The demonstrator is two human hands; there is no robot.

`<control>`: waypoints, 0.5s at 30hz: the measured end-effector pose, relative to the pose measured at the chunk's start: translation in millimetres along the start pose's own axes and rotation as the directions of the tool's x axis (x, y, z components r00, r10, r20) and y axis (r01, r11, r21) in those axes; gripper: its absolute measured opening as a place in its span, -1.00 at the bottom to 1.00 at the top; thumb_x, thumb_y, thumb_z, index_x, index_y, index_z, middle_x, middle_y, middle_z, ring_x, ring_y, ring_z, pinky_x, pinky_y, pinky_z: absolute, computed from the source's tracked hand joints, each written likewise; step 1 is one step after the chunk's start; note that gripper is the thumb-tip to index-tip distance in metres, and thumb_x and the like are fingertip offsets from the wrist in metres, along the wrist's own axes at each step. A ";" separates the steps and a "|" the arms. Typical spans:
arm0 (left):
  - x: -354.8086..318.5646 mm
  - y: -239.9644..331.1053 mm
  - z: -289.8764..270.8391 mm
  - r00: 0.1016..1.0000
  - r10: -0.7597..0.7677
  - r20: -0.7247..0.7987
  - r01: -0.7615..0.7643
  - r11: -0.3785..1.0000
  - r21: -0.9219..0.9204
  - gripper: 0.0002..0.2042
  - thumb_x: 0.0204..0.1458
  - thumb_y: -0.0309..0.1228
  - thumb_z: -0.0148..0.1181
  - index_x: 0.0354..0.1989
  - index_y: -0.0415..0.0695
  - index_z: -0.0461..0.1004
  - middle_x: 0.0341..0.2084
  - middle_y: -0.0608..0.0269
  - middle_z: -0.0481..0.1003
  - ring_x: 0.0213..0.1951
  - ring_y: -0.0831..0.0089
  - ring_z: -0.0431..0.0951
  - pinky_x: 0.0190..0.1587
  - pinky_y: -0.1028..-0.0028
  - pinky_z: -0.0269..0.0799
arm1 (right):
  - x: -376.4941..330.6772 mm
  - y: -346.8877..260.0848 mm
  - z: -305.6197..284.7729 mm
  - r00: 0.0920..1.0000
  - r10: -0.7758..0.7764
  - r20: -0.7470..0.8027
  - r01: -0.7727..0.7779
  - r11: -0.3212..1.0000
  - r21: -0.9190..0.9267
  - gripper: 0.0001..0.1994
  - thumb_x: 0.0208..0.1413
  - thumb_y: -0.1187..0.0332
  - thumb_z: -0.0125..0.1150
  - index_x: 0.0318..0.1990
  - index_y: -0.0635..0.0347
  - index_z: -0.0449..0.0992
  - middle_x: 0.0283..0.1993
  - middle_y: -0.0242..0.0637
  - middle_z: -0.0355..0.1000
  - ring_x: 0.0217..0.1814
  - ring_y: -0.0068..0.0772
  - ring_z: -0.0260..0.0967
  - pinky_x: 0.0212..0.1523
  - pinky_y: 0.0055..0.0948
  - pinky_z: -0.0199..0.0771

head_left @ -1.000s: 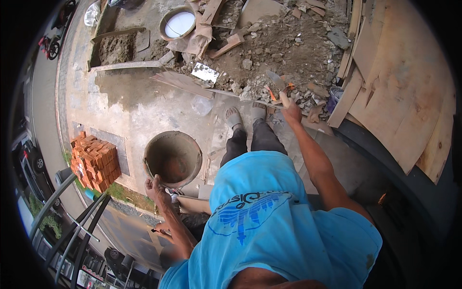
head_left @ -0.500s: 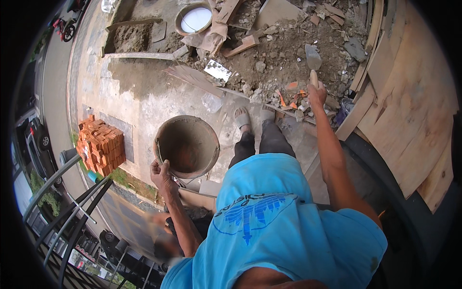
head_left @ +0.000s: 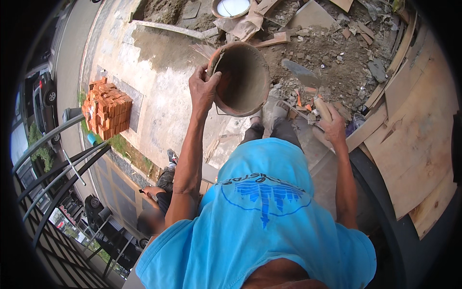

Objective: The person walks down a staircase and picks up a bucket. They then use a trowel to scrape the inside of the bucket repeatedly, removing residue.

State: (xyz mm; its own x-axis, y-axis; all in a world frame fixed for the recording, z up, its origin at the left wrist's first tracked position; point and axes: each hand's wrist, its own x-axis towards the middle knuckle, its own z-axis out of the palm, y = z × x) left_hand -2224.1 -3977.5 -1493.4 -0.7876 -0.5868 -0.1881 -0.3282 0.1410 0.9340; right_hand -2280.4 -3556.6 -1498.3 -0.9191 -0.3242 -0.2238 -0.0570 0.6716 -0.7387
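The left hand grips a round mortar bucket by its rim, thumb hooked over the lip and the other fingers against the outer wall. The bucket is held up over the concrete pavement, in front of its far edge, where the paving meets the rubble. Its mouth is turned toward the viewer: a broad circle with a thick brownish lip, walls narrowing downward, the inside dull and coated with dried grey-brown cement. A thin wire loop shows below its lower left side.

The right hand has its fingers wrapped around the pale wooden handle of a bricklayer's trowel. The trowel's flat, leaf-shaped metal blade is grey and smeared, and points away to the left above the rubble's near edge, apart from the bucket.

The rubble is coarse, loose earth with angular chunks. Rough-grained plywood sheets lie overlapping to the right; sharp-cornered orange bricks stand stacked by the pavement's grassy left edge.
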 end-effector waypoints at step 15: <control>17.6 116.6 95.8 0.890 0.345 0.297 -0.438 0.829 0.349 -0.74 -0.03 -0.45 0.26 -0.15 -0.25 0.56 -0.48 -0.13 0.54 -0.42 0.01 0.60 -0.29 0.20 0.46 | 60.4 -41.2 -49.6 0.915 -0.399 0.067 0.355 0.713 -0.604 -0.23 0.04 0.47 0.26 0.43 -0.38 0.21 -0.25 -0.17 0.35 -0.37 -0.08 0.54 -0.43 -0.17 0.60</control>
State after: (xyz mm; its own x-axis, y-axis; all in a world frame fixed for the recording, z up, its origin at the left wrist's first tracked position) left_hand -2326.2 -3894.9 -1416.8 -0.9694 -0.2367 0.0646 -0.1091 0.6519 0.7504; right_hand -2352.9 -3570.8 -1449.8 -0.7920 -0.6087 0.0473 -0.6024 0.7666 -0.2221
